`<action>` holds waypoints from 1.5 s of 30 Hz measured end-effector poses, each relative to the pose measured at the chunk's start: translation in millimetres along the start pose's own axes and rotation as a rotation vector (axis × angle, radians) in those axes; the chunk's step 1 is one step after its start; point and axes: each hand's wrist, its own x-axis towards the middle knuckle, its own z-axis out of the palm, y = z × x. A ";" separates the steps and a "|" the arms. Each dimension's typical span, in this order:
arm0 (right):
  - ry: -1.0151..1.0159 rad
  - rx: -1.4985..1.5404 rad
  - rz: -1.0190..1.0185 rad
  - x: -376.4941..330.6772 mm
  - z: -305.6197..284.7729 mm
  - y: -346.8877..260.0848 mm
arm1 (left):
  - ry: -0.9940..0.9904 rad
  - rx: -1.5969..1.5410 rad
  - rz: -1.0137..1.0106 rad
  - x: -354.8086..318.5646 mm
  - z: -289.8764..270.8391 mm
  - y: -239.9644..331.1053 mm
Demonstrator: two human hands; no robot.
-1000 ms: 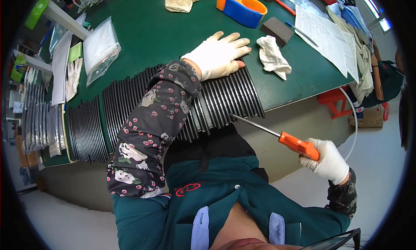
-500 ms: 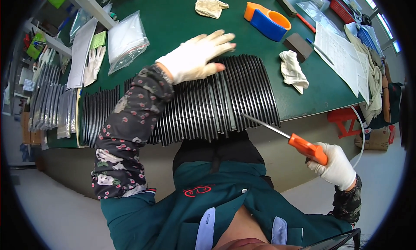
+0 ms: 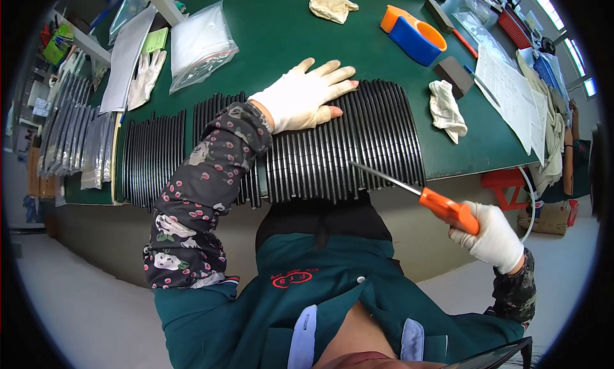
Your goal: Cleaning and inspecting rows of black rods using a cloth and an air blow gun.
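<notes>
Right hand [image 3: 491,236]: white glove; grip closed round the handle of an orange-handled tool [image 3: 448,210]. Slim metal shank, angled toward the upper left, tip above the black rods [image 3: 384,129]; contact cannot be told.

Left hand [image 3: 299,97]: white glove, some fingertips bare; grip wide, fingers spread, palm down over the far ends of the rods.

Rods: many, slender, laid side by side in groups along the near edge of a green desk [image 3: 275,46]; some ends project past it.

Right of the rods: crumpled white cloth [image 3: 446,113]; dark grey block [image 3: 454,76], just beyond it; printed sheets [image 3: 508,106].

Farther back: orange-and-blue ring-shaped holder [image 3: 409,37]; second crumpled cloth [image 3: 332,7].

Left: clear plastic bag [image 3: 201,42], pale contents; white glove [image 3: 147,80], lying loose beside papers [image 3: 128,62].

Beyond the desk, right: red stool [image 3: 495,179].
</notes>
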 end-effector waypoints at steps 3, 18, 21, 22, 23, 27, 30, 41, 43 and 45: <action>0.070 -0.020 -0.004 2.6 -2.0 -2.1 | 0.025 -0.013 0.006 1.9 4.8 -1.2; 0.025 -0.065 -0.130 32.4 -0.4 -21.5 | 0.017 -0.032 -0.013 2.5 6.2 0.9; -0.036 -0.115 -0.150 33.5 2.5 -28.6 | 0.020 -0.037 -0.018 1.5 6.7 0.8; -0.023 -0.106 -0.164 35.5 3.0 -27.4 | 0.020 -0.046 -0.014 1.5 7.7 0.5; -0.023 -0.106 -0.163 37.1 2.4 -29.3 | 0.020 -0.047 -0.013 1.2 8.0 -0.1; 0.051 -0.128 -0.199 40.8 5.0 -30.1 | 0.018 -0.051 -0.016 1.7 7.0 0.7; 0.031 -0.094 -0.102 44.2 4.1 -32.0 | 0.015 -0.055 -0.013 0.9 6.4 0.6; 0.023 -0.107 -0.167 35.8 6.8 -20.4 | 0.022 -0.030 -0.016 1.6 8.1 1.9; -0.046 -0.090 -0.169 26.2 3.7 -14.7 | 0.055 -0.020 -0.010 2.4 5.6 4.0; 0.054 0.117 -0.032 19.9 -5.6 -2.1 | 0.030 -0.023 -0.009 3.9 2.3 3.5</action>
